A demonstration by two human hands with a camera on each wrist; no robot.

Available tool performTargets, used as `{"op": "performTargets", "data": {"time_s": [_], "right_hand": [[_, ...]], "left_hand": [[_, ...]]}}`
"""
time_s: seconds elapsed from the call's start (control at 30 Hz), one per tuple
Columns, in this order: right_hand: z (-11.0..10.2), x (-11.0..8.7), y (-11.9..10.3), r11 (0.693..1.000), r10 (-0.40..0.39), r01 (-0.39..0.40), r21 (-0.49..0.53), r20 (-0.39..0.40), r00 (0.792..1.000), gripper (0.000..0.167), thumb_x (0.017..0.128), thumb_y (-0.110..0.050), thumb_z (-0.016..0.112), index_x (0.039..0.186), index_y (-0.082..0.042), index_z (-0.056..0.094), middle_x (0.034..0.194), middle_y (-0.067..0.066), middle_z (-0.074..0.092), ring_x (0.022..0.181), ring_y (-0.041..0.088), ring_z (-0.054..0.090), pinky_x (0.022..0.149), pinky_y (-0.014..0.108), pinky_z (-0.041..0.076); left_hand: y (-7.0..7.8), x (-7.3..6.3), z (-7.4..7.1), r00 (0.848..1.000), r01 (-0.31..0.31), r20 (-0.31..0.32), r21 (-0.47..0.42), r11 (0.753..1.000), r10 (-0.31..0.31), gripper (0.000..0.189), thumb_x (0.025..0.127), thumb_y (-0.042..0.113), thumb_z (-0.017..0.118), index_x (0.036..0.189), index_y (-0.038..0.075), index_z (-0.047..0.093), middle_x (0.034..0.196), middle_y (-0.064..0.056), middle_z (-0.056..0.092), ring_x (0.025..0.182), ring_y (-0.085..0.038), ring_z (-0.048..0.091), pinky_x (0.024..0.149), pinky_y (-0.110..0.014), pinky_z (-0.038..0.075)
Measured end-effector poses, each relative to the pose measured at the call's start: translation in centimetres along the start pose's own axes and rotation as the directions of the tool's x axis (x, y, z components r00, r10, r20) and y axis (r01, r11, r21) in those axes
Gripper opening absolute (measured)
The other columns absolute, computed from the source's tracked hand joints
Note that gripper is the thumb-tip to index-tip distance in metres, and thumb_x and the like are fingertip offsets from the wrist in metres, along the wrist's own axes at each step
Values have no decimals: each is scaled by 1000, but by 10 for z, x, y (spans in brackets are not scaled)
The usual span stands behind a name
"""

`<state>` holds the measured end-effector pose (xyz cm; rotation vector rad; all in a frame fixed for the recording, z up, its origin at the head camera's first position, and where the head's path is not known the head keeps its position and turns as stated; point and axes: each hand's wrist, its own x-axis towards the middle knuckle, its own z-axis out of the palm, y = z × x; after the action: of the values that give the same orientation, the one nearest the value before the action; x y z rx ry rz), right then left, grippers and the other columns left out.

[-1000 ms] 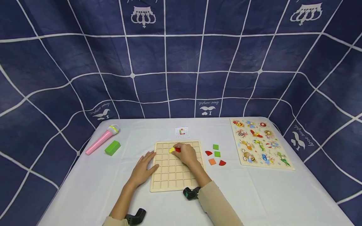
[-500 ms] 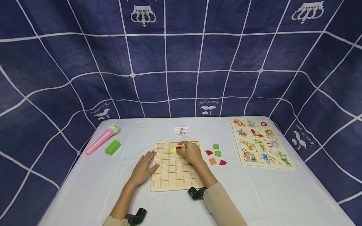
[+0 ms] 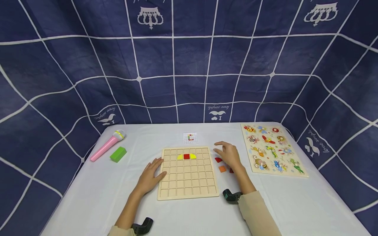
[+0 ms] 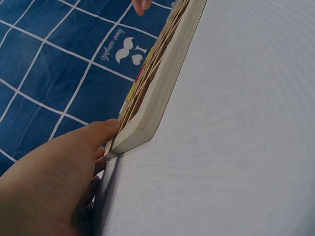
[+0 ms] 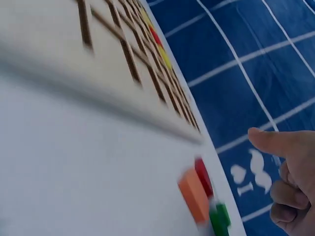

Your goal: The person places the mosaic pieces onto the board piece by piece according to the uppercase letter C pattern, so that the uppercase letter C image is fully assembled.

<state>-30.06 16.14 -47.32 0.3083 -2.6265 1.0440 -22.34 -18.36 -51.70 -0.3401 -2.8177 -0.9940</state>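
Note:
A wooden grid board (image 3: 188, 177) lies in front of me. Near its far edge a red square tile (image 3: 186, 156) sits in a row between two yellow rounded tiles (image 3: 180, 157). My left hand (image 3: 149, 178) rests at the board's left edge, fingers relaxed; in the left wrist view its thumb touches the rim. Right of the board, my right hand (image 3: 231, 156) hovers over loose tiles, thumb and index finger apart, with nothing between them. Beneath it show an orange square tile (image 3: 222, 168) and red quarter-round tiles (image 3: 218, 160). Green tiles (image 5: 219, 219), hidden by the hand in the head view, appear in the right wrist view.
A small card with a coloured grid pattern (image 3: 190, 138) lies beyond the board. To the left are a pink toy microphone (image 3: 106, 147) and a green block (image 3: 118, 154). An insect puzzle board (image 3: 270, 149) lies at the right, before a blue curtain (image 3: 192, 59).
My right hand has left the row of tiles on the board and moved right, over the loose tiles. The second yellow tile is now fully visible beside the red one. My left hand has stayed put.

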Motion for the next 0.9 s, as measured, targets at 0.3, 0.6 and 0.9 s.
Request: {"op": "performTargets", "data": {"time_s": [0.3,0.6,0.9], "right_hand": [[-26,-10,50,994,113,-112,-16,66,991,33,80,-24,73,108,-8,68,49,-2,35,43,11,28,38,24,25],[-24,-13,61,990,141,-139,-25,125,982,30,80,-24,73,104,-7,69,50,-2,37,45,12,31,41,24,26],[-23,-15,66,992,115,-109,-66,97,989,28,81,-24,72,104,-8,69,50,-2,35,45,13,30,41,26,26]], "left_hand": [[-3,0,0,1000,-9,-14,7,1000,9,60,87,33,63,137,5,43,142,-14,38,136,-30,24,112,-45,11],[-4,0,0,1000,-15,-5,-4,1000,15,60,88,33,63,137,5,43,143,-13,38,136,-30,24,112,-46,11],[-4,1,2,1000,-14,3,0,1000,14,61,88,34,63,138,6,42,143,-13,37,136,-29,24,112,-46,11]]}}
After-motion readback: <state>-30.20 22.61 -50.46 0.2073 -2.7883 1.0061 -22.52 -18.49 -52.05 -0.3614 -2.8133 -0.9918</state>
